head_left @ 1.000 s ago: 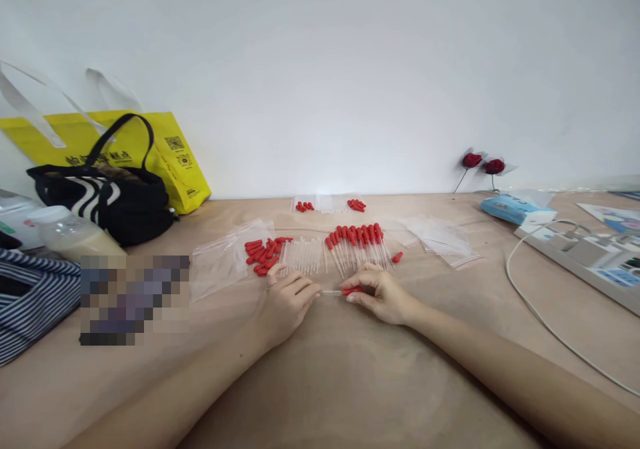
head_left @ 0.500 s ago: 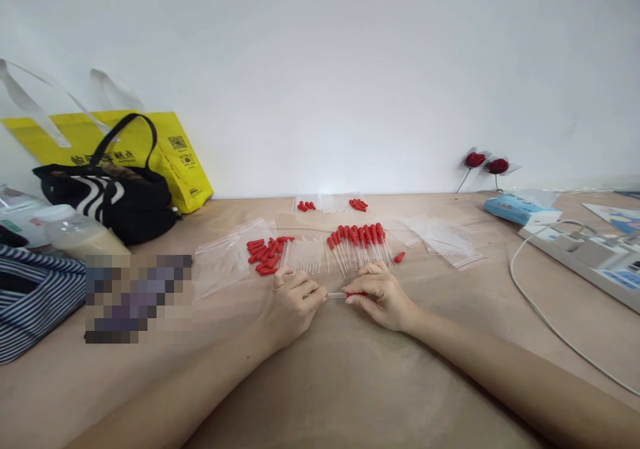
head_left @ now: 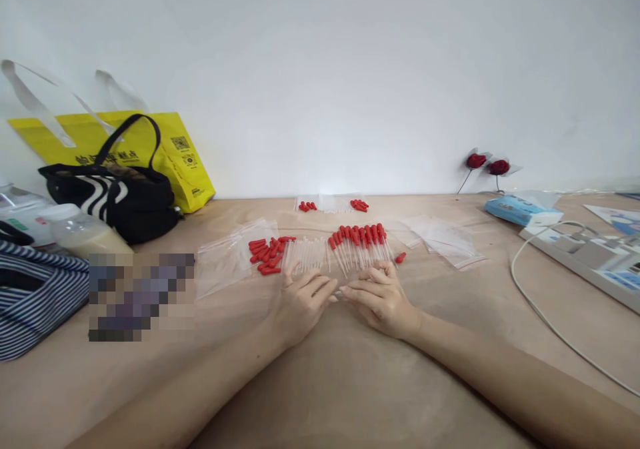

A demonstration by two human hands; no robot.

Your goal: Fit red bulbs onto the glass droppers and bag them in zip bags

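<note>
Over the near part of the smooth tan desk (head_left: 340,382), the left hand (head_left: 306,305) and right hand (head_left: 384,305) pinch a slim, clear tube (head_left: 339,293) between their fingertips. Those fingertips sit closer together than half a second earlier, so just a short, shiny, straight bit of tube shows and its red end is hidden. Just beyond lie rubbery-looking red bulbs (head_left: 270,255), a row of clear tubes (head_left: 307,254) and red-topped droppers (head_left: 367,237), flanked by thin, crinkled plastic bags (head_left: 445,235).

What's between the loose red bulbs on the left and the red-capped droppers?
A row of uncapped clear tubes, between the loose red bulbs and the red-capped droppers, in the head view.
</note>
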